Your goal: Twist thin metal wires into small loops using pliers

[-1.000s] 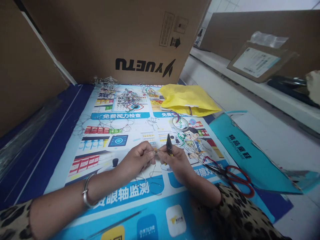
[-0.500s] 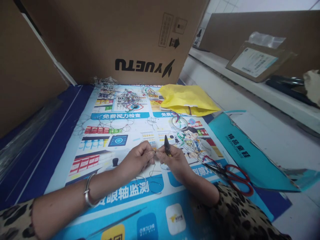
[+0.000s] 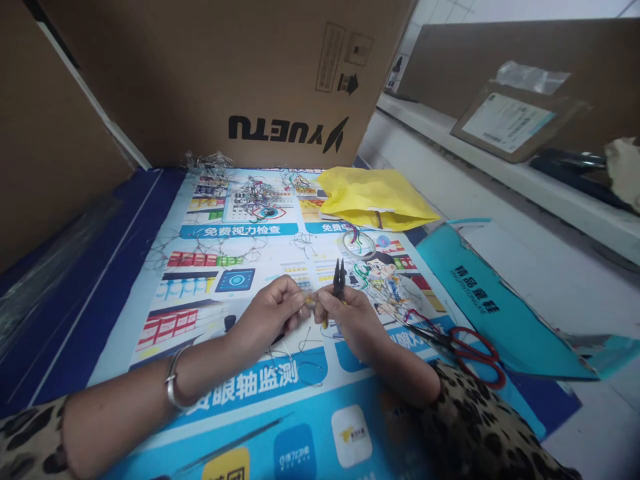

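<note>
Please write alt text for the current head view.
A bare left hand pinches a tiny, unclear yellowish piece beside the right hand holding slim black-nosed pliers. Tangled thin wires and red-handled metal scissors lie on a colourful printed sheet.

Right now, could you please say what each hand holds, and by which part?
The right hand holds black-nosed, yellow-handled pliers by the handles; the left fingers pinch a small yellowish piece, exact spot unclear.

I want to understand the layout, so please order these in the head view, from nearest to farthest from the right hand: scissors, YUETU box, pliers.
1. Pliers: nearest, held in the right hand.
2. Scissors: lying to the right of the hand, blades pointing toward it.
3. YUETU box: farthest, standing at the back.
</note>
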Demonstrator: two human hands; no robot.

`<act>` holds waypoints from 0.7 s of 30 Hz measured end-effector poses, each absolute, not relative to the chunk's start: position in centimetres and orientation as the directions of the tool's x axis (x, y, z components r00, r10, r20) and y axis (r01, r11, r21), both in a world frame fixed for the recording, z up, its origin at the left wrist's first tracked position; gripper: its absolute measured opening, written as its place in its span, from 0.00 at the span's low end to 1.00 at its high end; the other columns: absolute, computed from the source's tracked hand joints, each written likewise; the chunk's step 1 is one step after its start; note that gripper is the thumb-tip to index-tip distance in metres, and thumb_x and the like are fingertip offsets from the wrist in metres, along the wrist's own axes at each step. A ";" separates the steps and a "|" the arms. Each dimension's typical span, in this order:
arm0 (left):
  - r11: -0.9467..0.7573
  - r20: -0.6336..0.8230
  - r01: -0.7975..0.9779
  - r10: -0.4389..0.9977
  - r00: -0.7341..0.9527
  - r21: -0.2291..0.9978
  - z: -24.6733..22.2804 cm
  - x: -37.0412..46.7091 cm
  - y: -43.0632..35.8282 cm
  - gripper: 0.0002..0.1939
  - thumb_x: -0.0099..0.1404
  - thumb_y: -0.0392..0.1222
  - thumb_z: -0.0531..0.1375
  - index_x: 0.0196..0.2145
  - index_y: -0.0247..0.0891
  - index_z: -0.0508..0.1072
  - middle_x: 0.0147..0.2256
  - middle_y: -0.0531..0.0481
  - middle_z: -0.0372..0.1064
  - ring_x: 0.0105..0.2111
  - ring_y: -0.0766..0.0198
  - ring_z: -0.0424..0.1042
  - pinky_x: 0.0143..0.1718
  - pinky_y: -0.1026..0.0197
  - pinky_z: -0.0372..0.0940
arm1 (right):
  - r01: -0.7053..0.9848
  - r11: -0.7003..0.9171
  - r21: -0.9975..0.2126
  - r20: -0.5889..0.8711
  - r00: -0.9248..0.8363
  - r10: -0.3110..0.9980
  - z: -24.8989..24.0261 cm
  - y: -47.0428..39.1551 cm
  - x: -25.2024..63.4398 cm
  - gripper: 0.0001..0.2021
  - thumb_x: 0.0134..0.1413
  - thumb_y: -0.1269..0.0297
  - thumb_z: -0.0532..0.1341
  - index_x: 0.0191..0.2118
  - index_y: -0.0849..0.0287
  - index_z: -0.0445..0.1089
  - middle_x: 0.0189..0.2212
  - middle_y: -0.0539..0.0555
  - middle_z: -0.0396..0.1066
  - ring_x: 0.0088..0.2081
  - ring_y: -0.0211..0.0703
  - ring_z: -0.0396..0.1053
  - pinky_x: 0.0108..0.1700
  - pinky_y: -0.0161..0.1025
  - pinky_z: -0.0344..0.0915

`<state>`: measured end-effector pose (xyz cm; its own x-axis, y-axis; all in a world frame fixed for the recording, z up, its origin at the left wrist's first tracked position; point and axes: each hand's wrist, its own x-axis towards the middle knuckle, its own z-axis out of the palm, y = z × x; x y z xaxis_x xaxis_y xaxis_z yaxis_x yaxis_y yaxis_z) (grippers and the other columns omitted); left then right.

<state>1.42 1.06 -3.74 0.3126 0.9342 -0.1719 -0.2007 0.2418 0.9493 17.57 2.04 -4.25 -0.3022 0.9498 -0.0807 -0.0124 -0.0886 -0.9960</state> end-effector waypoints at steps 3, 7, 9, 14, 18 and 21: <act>0.244 -0.171 -0.197 0.930 0.325 0.950 -4.0 1.2 1.1 0.13 0.61 0.48 0.57 0.27 0.37 0.60 0.20 0.57 0.63 0.17 0.74 0.56 0.19 0.70 0.50 | -0.043 -0.103 -0.994 -0.083 -0.324 0.943 -4.5 2.0 17.8 0.14 0.52 0.54 0.58 0.27 0.61 0.68 0.18 0.49 0.66 0.23 0.35 0.61 0.27 0.34 0.58; 0.252 -0.195 -0.172 0.937 0.290 0.952 -4.0 1.1 1.0 0.13 0.61 0.48 0.57 0.27 0.37 0.60 0.20 0.56 0.63 0.17 0.74 0.56 0.18 0.70 0.50 | -0.026 -0.087 -0.996 -0.073 -0.344 0.936 -4.4 2.0 17.9 0.14 0.52 0.54 0.58 0.26 0.60 0.68 0.19 0.49 0.66 0.24 0.35 0.62 0.29 0.35 0.59; 0.245 -0.198 -0.155 0.943 0.267 0.957 -3.8 1.1 1.0 0.13 0.60 0.48 0.58 0.26 0.37 0.60 0.20 0.57 0.63 0.17 0.74 0.55 0.18 0.71 0.49 | -0.026 -0.090 -0.996 -0.075 -0.355 0.932 -4.3 1.9 18.0 0.13 0.52 0.55 0.58 0.26 0.60 0.68 0.19 0.49 0.66 0.24 0.35 0.63 0.30 0.35 0.59; 0.213 -0.180 -0.120 0.954 0.239 0.970 -3.4 1.1 0.9 0.13 0.61 0.46 0.58 0.26 0.37 0.59 0.19 0.58 0.63 0.17 0.75 0.55 0.18 0.72 0.50 | -0.037 -0.108 -0.993 -0.085 -0.389 0.917 -4.1 2.0 18.1 0.10 0.50 0.58 0.60 0.29 0.60 0.70 0.18 0.48 0.67 0.23 0.34 0.63 0.29 0.34 0.58; 0.211 -0.185 -0.080 0.949 0.254 0.974 -3.3 1.2 0.9 0.13 0.61 0.47 0.57 0.27 0.37 0.59 0.20 0.58 0.64 0.17 0.75 0.56 0.18 0.72 0.51 | -0.007 -0.125 -0.992 -0.112 -0.391 0.914 -4.1 2.1 18.0 0.09 0.50 0.60 0.60 0.27 0.60 0.69 0.18 0.48 0.67 0.22 0.34 0.62 0.26 0.33 0.59; 0.178 -0.166 -0.018 0.944 0.285 0.984 -3.2 1.1 0.9 0.12 0.62 0.49 0.56 0.30 0.37 0.61 0.22 0.57 0.64 0.18 0.74 0.58 0.18 0.71 0.52 | 0.049 -0.130 -0.990 -0.139 -0.379 0.915 -3.8 2.1 17.9 0.09 0.49 0.59 0.60 0.26 0.61 0.69 0.18 0.48 0.67 0.21 0.33 0.62 0.26 0.33 0.59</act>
